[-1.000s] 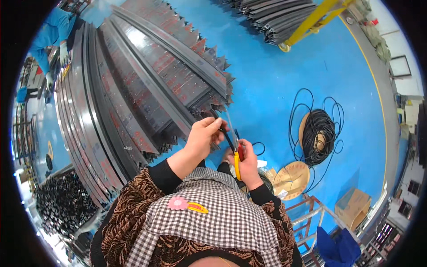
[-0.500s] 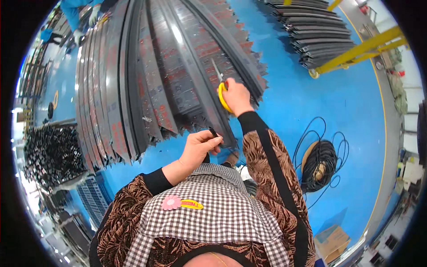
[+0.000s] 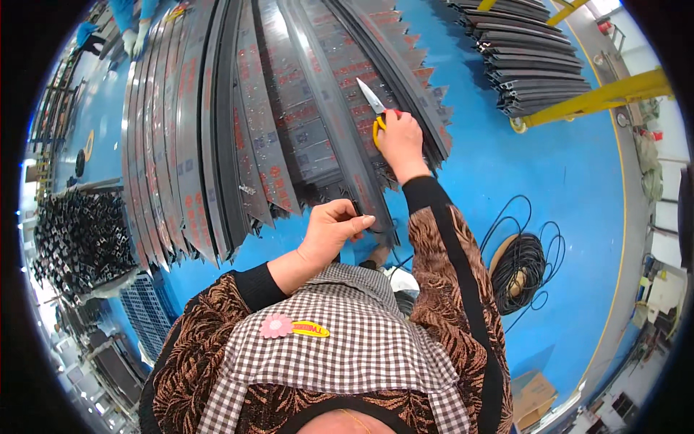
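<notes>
My right hand (image 3: 402,141) is wrapped round the yellow handles of a pair of scissors (image 3: 373,98). Their pointed blades lean up and to the left, over the dark metal profiles (image 3: 311,65). Lower and to the left, my left hand (image 3: 330,230) pinches thumb against fingers at the near end of one long profile (image 3: 367,197). Between those fingertips a small bit of black strip (image 3: 357,208) shows, most of it hidden by the hand. A thin black line hangs below the profile's end.
A coil of black cord (image 3: 522,264) with loose loops lies on the blue floor at right. Stacked profiles (image 3: 535,72) stand beyond it by a yellow frame (image 3: 600,101). Bundled profiles (image 3: 83,239) lie at left. A co-worker's gloved hands (image 3: 136,42) are at the far left.
The scissors have swung into clearer view, blades higher and to the right, as my right hand moved up and right. Less of the black strip shows above my left fingers.
</notes>
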The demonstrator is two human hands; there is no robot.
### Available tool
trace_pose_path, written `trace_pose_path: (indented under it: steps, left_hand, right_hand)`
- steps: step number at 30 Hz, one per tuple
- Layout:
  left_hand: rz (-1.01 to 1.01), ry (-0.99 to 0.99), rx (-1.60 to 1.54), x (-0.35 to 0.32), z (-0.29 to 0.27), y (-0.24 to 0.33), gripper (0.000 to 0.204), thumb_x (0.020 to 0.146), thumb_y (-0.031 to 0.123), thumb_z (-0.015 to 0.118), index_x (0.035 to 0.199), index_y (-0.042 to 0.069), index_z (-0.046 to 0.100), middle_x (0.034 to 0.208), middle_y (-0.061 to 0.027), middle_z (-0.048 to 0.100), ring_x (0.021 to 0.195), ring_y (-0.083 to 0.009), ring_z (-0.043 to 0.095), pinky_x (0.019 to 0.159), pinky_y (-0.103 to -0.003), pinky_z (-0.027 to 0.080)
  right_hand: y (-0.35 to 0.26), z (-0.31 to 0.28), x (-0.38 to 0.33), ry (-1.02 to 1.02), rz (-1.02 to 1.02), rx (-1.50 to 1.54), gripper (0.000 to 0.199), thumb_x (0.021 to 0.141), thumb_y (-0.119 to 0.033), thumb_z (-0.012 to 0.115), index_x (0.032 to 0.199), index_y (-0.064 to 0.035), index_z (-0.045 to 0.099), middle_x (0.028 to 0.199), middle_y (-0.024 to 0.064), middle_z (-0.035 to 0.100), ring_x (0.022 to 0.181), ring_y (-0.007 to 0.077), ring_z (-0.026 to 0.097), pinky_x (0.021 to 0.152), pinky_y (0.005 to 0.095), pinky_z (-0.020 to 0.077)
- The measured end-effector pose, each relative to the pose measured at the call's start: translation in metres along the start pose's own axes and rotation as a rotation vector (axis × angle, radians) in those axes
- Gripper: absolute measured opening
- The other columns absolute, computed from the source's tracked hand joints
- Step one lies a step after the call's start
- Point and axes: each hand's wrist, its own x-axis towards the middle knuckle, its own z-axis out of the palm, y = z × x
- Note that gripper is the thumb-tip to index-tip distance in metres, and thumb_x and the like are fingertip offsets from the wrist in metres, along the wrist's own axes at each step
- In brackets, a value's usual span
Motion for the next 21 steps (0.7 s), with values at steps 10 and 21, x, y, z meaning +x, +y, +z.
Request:
trace_pose_path:
  steps: [10, 21]
  left_hand:
    - [0.138, 0.041, 0.127, 0.021, 0.046, 0.003, 0.025, 0.076, 0.012, 0.074, 0.067, 0.004, 0.053, 0.058, 0.0006, 0.049, 0.051, -0.0066, 0.043, 0.047, -0.018, 0.038]
    - [0.971, -0.729, 1.827, 0.098, 0.004, 0.037, 0.048, 0.059, 0.025, 0.077, 0.098, 0.008, 0.057, 0.104, -0.0060, 0.057, 0.102, -0.0255, 0.052, 0.097, -0.039, 0.036]
  right_hand:
    - [-0.050, -0.130, -0.150, -0.047, 0.509, 1.357, 0.026, 0.077, -0.001, 0.060, 0.102, -0.0016, 0.058, 0.087, 0.0056, 0.063, 0.071, 0.0150, 0.057, 0.066, 0.0254, 0.0470]
    - [0.133, -0.242, -0.385, -0.291, 0.978, 0.458, 0.025, 0.081, -0.011, 0.058, 0.104, -0.0048, 0.062, 0.084, 0.0073, 0.065, 0.066, 0.0192, 0.054, 0.061, 0.0299, 0.0438]
